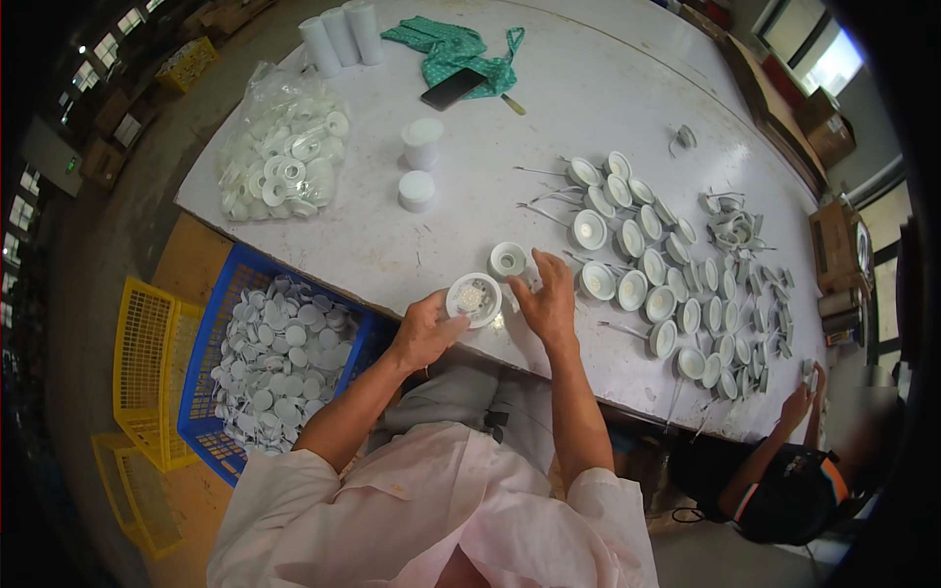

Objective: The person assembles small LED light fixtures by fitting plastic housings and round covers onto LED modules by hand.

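Near the table's front edge, my left hand [431, 331] grips a round white downlight [474, 300] by its left side; a yellowish LED disc shows inside its rim. Just to the right, my right hand [548, 299] has its thumb and fingers apart and holds nothing that I can see. Its fingertips are beside a white ring-shaped housing [507, 259] with a round hole, which stands on the table behind the downlight. Whether the thumb touches either piece is hard to tell. Farther back stand two short stacks of white discs [417, 191].
Rows of wired downlights [632, 238] cover the table's right side. At left are a clear bag of white rings [284, 147] and a blue crate [211, 367] of white discs. A phone [454, 89] lies by green cloth [441, 44]. Another person [784, 490] works at the lower right.
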Demonstrator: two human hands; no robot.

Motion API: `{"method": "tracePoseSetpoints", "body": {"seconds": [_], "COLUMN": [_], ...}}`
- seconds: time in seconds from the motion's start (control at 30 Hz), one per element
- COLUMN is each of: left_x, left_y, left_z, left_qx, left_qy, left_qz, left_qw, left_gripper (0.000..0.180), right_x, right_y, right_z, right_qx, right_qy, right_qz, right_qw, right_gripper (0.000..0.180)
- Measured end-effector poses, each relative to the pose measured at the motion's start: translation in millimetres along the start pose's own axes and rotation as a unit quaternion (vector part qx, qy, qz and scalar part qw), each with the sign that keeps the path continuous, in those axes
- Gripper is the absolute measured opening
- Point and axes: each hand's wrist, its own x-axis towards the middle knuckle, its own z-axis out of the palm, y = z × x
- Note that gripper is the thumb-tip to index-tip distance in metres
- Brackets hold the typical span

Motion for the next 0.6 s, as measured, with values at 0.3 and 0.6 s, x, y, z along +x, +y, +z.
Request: {"method": "tracePoseSetpoints", "body": {"seconds": [0.3, 0.6], "left_x": [0.5, 7.9], "left_y": [-10.7, -11.1], "left_z": [-14.2, -15.4], "left_qx": [-0.014, -0.093], "left_qy": [0.011, 0.023], "left_qz": [-0.017, -0.015], "left_qw": [1.000, 0.995], "left_gripper": [0.037, 0.032], "right_x": [19.9, 16.5], "right_y": [3.3, 0.8], "right_z": [19.7, 15.0], "right_qx": [-0.112, -0.053], "right_qy": [-0.090, -0.007], "right_qz": [-0.002, -0.018], "right_qw": [0.990, 0.998], "right_gripper": [0.061, 0.052]}}
